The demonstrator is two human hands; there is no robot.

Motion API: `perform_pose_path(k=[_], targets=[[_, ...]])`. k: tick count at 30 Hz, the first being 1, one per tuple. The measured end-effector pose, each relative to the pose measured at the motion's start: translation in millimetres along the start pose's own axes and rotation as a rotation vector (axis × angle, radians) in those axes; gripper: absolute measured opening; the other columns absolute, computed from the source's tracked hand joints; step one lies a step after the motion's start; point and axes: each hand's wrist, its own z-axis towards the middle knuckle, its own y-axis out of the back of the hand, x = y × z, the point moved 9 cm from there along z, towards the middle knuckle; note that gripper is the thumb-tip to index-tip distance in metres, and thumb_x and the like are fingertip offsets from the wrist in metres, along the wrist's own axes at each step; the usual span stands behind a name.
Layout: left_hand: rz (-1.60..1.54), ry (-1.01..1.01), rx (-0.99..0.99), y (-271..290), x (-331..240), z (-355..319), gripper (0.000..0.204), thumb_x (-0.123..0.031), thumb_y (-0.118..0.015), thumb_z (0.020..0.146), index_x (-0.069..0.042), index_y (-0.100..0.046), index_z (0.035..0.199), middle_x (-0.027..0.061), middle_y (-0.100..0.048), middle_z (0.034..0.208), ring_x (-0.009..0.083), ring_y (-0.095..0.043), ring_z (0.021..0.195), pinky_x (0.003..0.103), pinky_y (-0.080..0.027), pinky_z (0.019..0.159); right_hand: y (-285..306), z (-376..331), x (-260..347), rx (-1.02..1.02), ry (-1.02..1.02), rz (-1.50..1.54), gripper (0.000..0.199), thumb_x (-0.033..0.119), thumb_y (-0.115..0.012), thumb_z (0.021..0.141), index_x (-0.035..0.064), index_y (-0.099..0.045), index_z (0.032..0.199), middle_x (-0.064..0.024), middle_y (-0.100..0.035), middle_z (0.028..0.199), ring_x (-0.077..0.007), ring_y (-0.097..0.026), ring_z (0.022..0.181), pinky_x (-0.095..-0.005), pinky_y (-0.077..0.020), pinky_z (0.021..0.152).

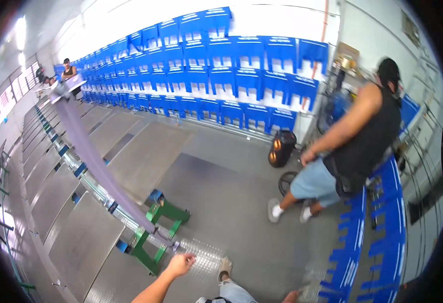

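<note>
My left hand reaches forward from the lower edge with its fingers loosely bent and nothing visibly in it. It is just below the near end of a long lavender fabric strip. The strip runs taut along a rail from the far left down to a green metal stand. Whether the hand touches the strip is unclear. A small skin-coloured part at the lower edge may be my right hand. My foot and knee show beside it.
Rows of flat grey metal tables flank the rail on the left. Stacked blue plastic frames line the back wall and the right side. A person in a black top bends at the right, near a black speaker. Two people stand far left.
</note>
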Motion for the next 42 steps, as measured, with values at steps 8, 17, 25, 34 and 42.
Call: perform_pose_path(k=[8,17,25,34,42], targets=[[-0.111,0.182,0.327,-45,7,121,0.034,-0.034,-0.061,0.085,-0.014,-0.065,0.112,0.0143,-0.069,0.095,0.0337,-0.066,0.089,0.042,-0.052,0.081,83,130,449,0.177,0.345,0.595,0.015,0.015,-0.061,0.090,0.0025,-0.063,0.097,-0.0065,-0.066,0.079,-0.0145,-0.061,0.064,-0.0262,-0.0493,0.055],[-0.206,-0.031,0.136,134,-45,491,0.032,-0.030,-0.061,0.086,-0.011,-0.067,0.110,0.0151,-0.068,0.103,0.0339,-0.065,0.094,0.042,-0.051,0.084,131,284,876,0.268,0.749,0.260,0.018,0.018,-0.059,0.092,0.0021,-0.065,0.100,-0.0060,-0.069,0.087,-0.0108,-0.063,0.071,-0.0232,-0.0498,0.062],[-0.199,-0.016,-0.396,516,-26,812,0.027,-0.013,-0.068,0.081,-0.003,-0.067,0.106,0.0107,-0.070,0.086,0.0185,-0.067,0.074,0.034,-0.053,0.068,193,430,918,0.229,0.552,-0.281,0.036,0.041,-0.067,0.085,0.0103,-0.070,0.104,-0.0046,-0.069,0.088,-0.0132,-0.064,0.077,-0.0272,-0.0520,0.066],[0.013,-0.277,-0.530,670,-168,1184,0.038,-0.022,-0.072,0.080,-0.002,-0.064,0.112,0.0157,-0.069,0.093,0.0280,-0.067,0.083,0.037,-0.052,0.075,469,541,1396,-0.003,1.136,0.015,0.028,0.023,-0.061,0.090,0.0029,-0.063,0.110,-0.0093,-0.067,0.096,-0.0164,-0.062,0.090,-0.0332,-0.0503,0.082],[0.032,-0.719,-0.735,935,-345,1418,0.042,-0.028,-0.070,0.084,0.002,-0.062,0.113,0.0182,-0.069,0.096,0.0242,-0.067,0.086,0.035,-0.052,0.077,774,243,1840,-0.677,1.742,0.106,0.024,0.024,-0.063,0.090,0.0047,-0.066,0.104,-0.0072,-0.068,0.093,-0.0119,-0.060,0.082,-0.0277,-0.0484,0.073]])
